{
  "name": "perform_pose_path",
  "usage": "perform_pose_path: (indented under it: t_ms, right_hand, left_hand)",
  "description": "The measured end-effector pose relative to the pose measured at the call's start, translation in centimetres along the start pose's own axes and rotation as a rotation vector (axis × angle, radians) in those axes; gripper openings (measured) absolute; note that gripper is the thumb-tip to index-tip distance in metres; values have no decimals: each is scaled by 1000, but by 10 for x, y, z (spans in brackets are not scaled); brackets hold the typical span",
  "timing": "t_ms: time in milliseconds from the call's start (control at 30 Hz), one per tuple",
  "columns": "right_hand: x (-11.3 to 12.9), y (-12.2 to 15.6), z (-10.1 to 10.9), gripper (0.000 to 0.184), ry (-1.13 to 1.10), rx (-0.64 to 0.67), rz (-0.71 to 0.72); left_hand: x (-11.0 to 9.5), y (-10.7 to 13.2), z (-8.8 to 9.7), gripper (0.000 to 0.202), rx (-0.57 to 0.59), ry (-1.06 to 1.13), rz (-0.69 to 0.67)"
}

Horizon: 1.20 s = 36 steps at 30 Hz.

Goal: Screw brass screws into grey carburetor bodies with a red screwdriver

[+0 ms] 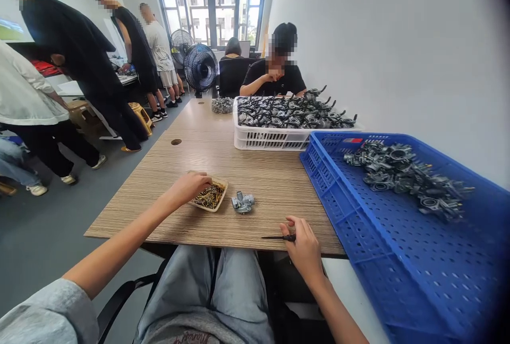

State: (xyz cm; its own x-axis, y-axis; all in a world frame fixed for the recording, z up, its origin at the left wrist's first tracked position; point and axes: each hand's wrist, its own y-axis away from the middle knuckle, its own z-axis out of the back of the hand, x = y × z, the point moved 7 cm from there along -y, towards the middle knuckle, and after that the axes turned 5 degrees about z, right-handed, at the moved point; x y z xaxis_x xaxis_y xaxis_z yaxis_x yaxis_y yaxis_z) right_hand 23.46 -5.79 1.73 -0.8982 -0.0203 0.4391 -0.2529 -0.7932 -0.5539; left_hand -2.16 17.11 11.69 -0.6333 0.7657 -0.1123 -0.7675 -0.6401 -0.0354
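Observation:
My left hand [192, 187] reaches over a small cream tray [223, 195] filled with small brass-coloured pieces [211, 198], perhaps carburetor jets. Its fingers are bent together at the tray's left side; whatever is between the fingertips is hidden. My right hand [303, 243] is closed round the dark handle of a thin screwdriver [274, 237] near the table's front edge, its shaft pointing left. On the wood-grain table between my hands sits a single grey metal carburetor [243, 203], just right of the tray and touched by neither hand.
A blue crate [338, 190] on the right holds several metal carburetors [398, 166]. Behind the table's middle stands a white basket [274, 139] heaped with dark-levered carburetors [287, 111]. A clear container [222, 105] lies beyond. A person [274, 76] sits opposite; others stand at left.

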Motion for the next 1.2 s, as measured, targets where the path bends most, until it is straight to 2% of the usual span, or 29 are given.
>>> perform_pose_path:
  t_ms: [100, 167, 267, 467, 700, 833, 967, 1200]
  right_hand:
    - [2, -1, 0, 31, -9, 4, -2]
    - [3, -1, 1, 31, -7, 3, -6]
    - [4, -2, 3, 31, -6, 0, -9]
    - [5, -3, 5, 31, -24, 8, -22]
    - [3, -3, 5, 31, -20, 5, -31]
    - [4, -4, 5, 31, -21, 15, -30]
    - [4, -4, 5, 31, -25, 18, -34]
    - [2, -3, 2, 30, -24, 15, -17]
  left_hand:
    - [-46, 5, 4, 27, -19, 77, -123]
    - [-76, 7, 0, 28, -15, 84, -186]
    - [-102, 2, -12, 25, 14, 29, -204]
    - [-104, -16, -28, 23, 32, -22, -192]
    - [-113, -17, -25, 19, 99, -177, -226]
    - [-117, -16, -22, 15, 63, -189, -252]
    - [-117, -18, -30, 13, 26, -210, -253]
    - [-112, -16, -37, 14, -63, -191, -189]
